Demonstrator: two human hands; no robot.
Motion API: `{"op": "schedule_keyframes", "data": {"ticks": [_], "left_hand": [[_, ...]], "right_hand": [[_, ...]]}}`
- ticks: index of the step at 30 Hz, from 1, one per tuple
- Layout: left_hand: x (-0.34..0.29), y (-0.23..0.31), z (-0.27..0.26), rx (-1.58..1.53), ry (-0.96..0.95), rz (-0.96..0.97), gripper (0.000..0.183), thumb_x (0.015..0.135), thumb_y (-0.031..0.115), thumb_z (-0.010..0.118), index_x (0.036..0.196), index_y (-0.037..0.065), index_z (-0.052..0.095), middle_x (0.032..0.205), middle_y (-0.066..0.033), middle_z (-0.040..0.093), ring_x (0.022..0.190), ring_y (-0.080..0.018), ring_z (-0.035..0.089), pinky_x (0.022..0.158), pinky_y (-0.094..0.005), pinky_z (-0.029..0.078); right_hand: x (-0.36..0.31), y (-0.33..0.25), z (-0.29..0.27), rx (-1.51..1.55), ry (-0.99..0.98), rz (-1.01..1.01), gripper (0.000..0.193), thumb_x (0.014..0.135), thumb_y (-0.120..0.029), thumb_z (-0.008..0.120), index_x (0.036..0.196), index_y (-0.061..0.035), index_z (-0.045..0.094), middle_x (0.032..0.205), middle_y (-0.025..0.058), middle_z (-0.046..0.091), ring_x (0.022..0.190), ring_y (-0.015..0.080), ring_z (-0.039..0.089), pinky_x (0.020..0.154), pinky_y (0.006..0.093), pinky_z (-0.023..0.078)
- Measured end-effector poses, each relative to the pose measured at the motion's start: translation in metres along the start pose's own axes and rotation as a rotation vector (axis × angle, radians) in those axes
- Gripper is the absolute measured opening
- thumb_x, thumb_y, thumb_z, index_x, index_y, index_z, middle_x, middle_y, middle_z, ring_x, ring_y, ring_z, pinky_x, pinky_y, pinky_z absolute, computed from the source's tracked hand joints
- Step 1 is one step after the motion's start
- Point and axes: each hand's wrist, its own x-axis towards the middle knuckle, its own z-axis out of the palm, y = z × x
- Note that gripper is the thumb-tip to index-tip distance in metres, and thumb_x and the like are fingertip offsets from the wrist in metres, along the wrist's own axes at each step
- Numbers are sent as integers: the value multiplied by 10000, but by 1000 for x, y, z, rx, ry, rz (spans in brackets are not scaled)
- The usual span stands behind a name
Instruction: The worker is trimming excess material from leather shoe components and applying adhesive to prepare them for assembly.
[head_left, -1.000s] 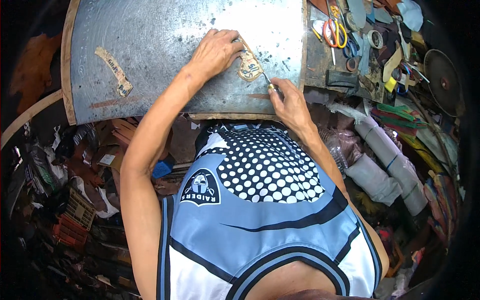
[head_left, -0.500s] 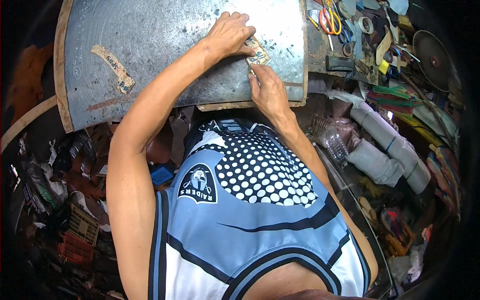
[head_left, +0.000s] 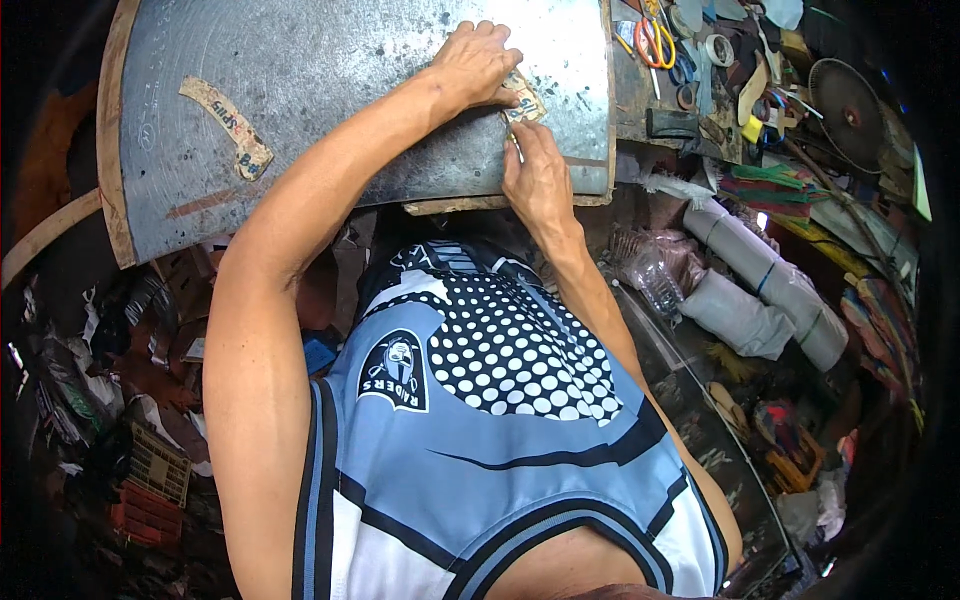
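Note:
A worn tan pattern piece (head_left: 526, 106) with handwritten marks lies on the grey metal work surface (head_left: 330, 90). My left hand (head_left: 472, 66) bends over its left side and holds it down, thumb against its near edge; part of the piece is hidden under the fingers. Just nearer to me, my right hand (head_left: 540, 178) pinches a slim pen-like tool (head_left: 514, 140). Its tip is close to the lower left edge of the piece; whether it is a pen or a blade I cannot tell. A second, curved tan pattern piece (head_left: 228, 128) lies apart at the left.
Right of the metal surface, a cluttered bench holds orange-handled scissors (head_left: 655, 45), a roll of tape (head_left: 719, 49) and a dark block (head_left: 671, 124). A round fan (head_left: 848, 115) stands farther right. Wrapped rolls (head_left: 740, 315) lie below, and crates (head_left: 150, 515) sit at lower left.
My right hand has turned slightly, and the slim tool now shows more upright beside the pattern piece. My left hand has shifted a little to the right, still on the piece.

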Motion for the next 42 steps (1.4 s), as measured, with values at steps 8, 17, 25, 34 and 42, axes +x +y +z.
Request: {"op": "schedule_keyframes", "data": {"ticks": [8, 17, 25, 34, 42], "left_hand": [[-4, 5, 1, 75, -17, -6, 578, 667, 474, 811, 1061, 77, 666, 1039, -112, 611, 1062, -276, 577, 912, -420, 452], [-6, 8, 0, 90, -27, -26, 577, 671, 454, 815, 1076, 75, 657, 1067, -105, 603, 1082, -272, 567, 913, -413, 457], [3, 31, -8, 107, -183, -146, 660, 660, 511, 814, 1096, 47, 639, 1076, -133, 593, 1086, -294, 563, 920, -426, 454], [-5, 28, -2, 118, -190, -189, 677, 688, 509, 798, 1119, 20, 618, 1129, -150, 572, 1094, -304, 558, 915, -439, 456], [-93, -11, -29, 31, 150, -293, 772, 810, 569, 685, 1307, -1, 529, 1435, -250, 432, 1348, -412, 393, 1090, -553, 338]], "right_hand": [[5, 7, -10, 18, -60, 15, 233, 901, -98, 592, 1100, 16, 633, 1195, 224, 611, 954, 434, 645, 822, 472, 539], [14, 28, -29, 28, -185, -26, 221, 874, -117, 618, 1069, -26, 670, 1116, 154, 680, 958, 375, 667, 816, 441, 548], [25, 39, -49, -13, -359, -54, 238, 871, -122, 606, 1091, -71, 680, 1257, 151, 622, 977, 378, 664, 839, 444, 545], [34, 75, -47, 54, -421, -160, 255, 876, -156, 596, 1096, -64, 686, 1240, 163, 634, 1003, 383, 658, 892, 444, 531], [53, 56, -56, 133, -177, -15, 361, 865, -248, 671, 1138, -13, 641, 1017, 217, 677, 938, 395, 652, 827, 438, 514]]}}
